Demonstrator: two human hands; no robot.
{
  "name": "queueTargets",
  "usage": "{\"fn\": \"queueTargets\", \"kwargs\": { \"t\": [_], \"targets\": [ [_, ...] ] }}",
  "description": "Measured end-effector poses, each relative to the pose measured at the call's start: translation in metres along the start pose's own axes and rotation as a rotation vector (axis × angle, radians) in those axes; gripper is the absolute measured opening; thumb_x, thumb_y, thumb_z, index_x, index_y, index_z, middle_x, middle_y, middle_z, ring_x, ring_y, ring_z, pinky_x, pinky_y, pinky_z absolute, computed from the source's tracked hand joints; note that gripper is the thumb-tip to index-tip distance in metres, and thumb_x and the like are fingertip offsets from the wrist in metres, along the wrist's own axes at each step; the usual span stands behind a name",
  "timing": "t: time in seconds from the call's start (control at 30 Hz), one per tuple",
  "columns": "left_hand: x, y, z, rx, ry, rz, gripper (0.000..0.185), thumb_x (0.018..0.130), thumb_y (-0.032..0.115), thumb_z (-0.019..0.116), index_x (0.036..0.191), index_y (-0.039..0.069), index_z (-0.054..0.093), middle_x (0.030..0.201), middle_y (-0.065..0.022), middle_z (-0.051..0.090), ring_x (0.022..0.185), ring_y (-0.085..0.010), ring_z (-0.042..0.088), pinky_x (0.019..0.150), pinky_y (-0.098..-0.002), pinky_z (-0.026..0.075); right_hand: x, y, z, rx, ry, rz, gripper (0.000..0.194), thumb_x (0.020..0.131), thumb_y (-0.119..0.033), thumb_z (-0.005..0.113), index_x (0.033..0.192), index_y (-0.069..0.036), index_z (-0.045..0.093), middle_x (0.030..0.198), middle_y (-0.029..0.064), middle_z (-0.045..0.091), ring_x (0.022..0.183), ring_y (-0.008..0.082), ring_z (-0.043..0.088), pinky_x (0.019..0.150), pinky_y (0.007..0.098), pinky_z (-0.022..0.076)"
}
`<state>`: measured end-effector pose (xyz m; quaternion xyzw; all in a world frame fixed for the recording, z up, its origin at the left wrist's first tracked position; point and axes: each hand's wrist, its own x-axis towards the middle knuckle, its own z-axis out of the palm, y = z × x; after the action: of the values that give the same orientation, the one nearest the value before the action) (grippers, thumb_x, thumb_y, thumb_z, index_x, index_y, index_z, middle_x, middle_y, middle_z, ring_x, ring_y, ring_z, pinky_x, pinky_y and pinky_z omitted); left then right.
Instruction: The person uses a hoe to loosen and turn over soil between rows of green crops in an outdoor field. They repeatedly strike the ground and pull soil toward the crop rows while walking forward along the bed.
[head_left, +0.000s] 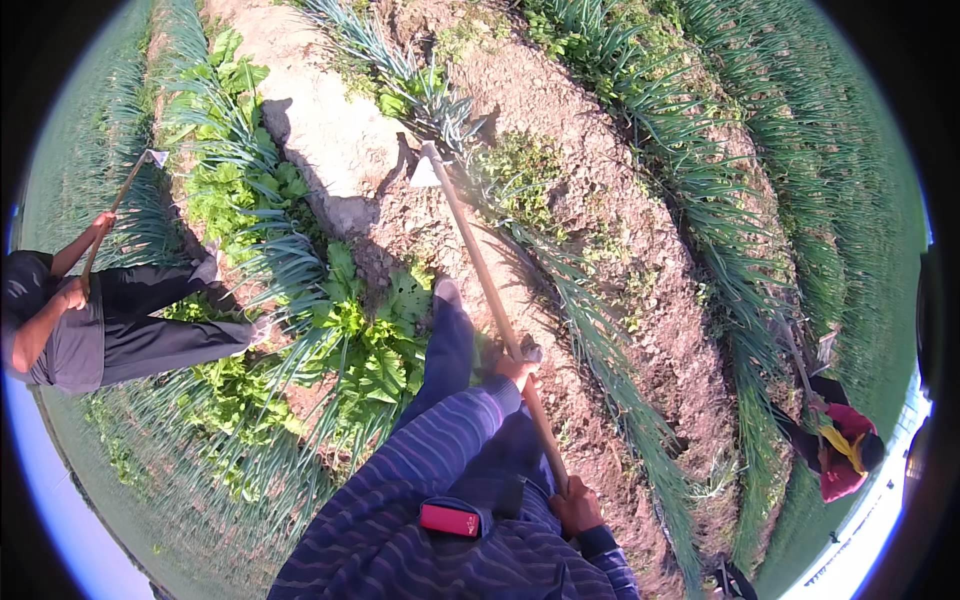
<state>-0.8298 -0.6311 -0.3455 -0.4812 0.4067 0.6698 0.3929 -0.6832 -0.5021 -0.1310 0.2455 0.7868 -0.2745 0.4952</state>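
Both my hands hold the long wooden handle of a hoe (480, 266). Partway along the shaft is my left hand (516, 372), fingers wrapped around it. My right hand (577, 506) grips lower down, near the handle's end by my hip. At the far end the metal hoe blade (425, 174) is over the dry soil of a furrow, beside a row of onion-like plants (450, 116). Whether the blade touches the ground I cannot tell. Low green weeds (525, 169) grow just right of the blade.
Broad-leaved greens (382, 367) crowd my left foot. Another row of onion-like plants (592, 322) lies along my right. On the left a person (97, 315) holds a second hoe (124, 187). A person in a red top (847, 442) works at far right.
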Motion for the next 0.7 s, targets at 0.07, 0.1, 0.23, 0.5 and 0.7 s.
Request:
{"fn": "queueTargets", "kwargs": {
  "t": [0.07, 0.1, 0.23, 0.5, 0.7],
  "targets": [
    [-0.001, 0.008, -0.007, 0.064, 0.009, -0.033, 0.021, 0.072, 0.007, 0.065, 0.085, 0.003, 0.049, 0.067, -0.0097, 0.050, 0.052, -0.0239, 0.054, 0.048, -0.0410, 0.049, 0.005, -0.001, 0.001, -0.026, 0.032, -0.046, 0.037, 0.077, -0.026, 0.058, 0.099, 0.000, 0.043, 0.079, 0.0296, 0.058, 0.076, 0.0459, 0.057, 0.069, 0.0518, 0.0451],
    [-0.004, 0.009, -0.010, -0.028, -0.021, -0.011, 0.020, 0.072, 0.008, 0.065, 0.084, 0.003, 0.050, 0.067, -0.0099, 0.050, 0.052, -0.0241, 0.054, 0.049, -0.0411, 0.050, 0.007, -0.001, 0.001, -0.025, 0.042, -0.048, 0.036, 0.077, -0.026, 0.058, 0.097, 0.000, 0.043, 0.078, 0.0290, 0.058, 0.075, 0.0457, 0.057, 0.068, 0.0519, 0.0449],
    [-0.023, -0.001, -0.019, -0.123, -0.079, -0.042, 0.020, 0.074, 0.007, 0.065, 0.086, 0.003, 0.050, 0.070, -0.0114, 0.051, 0.056, -0.0272, 0.057, 0.054, -0.0432, 0.052, -0.003, 0.009, -0.002, -0.014, 0.123, -0.144, 0.032, 0.075, -0.027, 0.059, 0.092, -0.003, 0.045, 0.073, 0.0264, 0.058, 0.070, 0.0448, 0.057, 0.063, 0.0527, 0.0442],
    [-0.012, -0.030, -0.030, -0.230, -0.015, -0.053, 0.021, 0.076, 0.009, 0.066, 0.089, 0.005, 0.050, 0.071, -0.0090, 0.050, 0.059, -0.0260, 0.057, 0.057, -0.0447, 0.051, -0.058, 0.062, -0.021, -0.206, 0.079, -0.092, 0.021, 0.077, -0.023, 0.058, 0.081, -0.005, 0.049, 0.067, 0.0215, 0.058, 0.063, 0.0393, 0.059, 0.055, 0.0477, 0.0460],
    [0.011, -0.062, -0.040, -0.165, 0.041, -0.109, 0.015, 0.080, 0.009, 0.061, 0.088, 0.004, 0.049, 0.070, -0.0101, 0.048, 0.055, -0.0256, 0.052, 0.055, -0.0457, 0.049, -0.077, 0.077, -0.028, -0.170, 0.065, -0.057, 0.020, 0.077, -0.022, 0.057, 0.083, -0.004, 0.049, 0.072, 0.0210, 0.059, 0.069, 0.0395, 0.059, 0.061, 0.0480, 0.0455]
  ]
}}
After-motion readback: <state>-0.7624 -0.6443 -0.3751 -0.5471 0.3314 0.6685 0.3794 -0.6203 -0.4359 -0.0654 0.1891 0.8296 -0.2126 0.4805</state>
